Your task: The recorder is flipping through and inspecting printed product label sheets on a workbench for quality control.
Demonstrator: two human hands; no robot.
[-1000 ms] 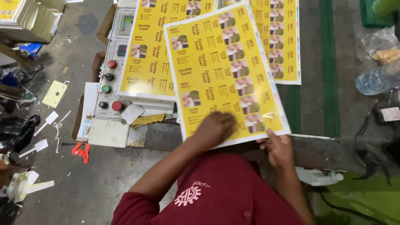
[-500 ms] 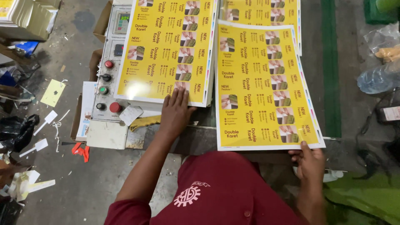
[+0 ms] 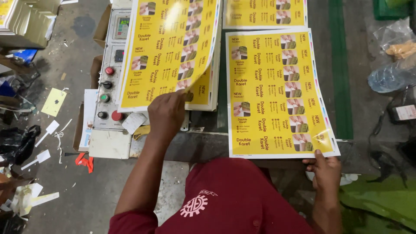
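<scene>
Lifting from the stack [image 3: 203,93], a curled yellow printed sheet [image 3: 167,52] is pinched at its lower edge by the left hand [image 3: 167,113]. A second sheet [image 3: 277,93], flat on the table [image 3: 199,145], is gripped at its near corner by the right hand [image 3: 326,171]. A control panel [image 3: 110,82] stands just left.

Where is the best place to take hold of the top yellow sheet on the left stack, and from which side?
Grip the top yellow sheet at its near right corner, coming from the person's side. That corner already curls up off the left stack, where the left hand is lifting it, so fingers can likely slip under. The rest lies flat, offering no free edge. The right hand holds the separate right sheet.
</scene>
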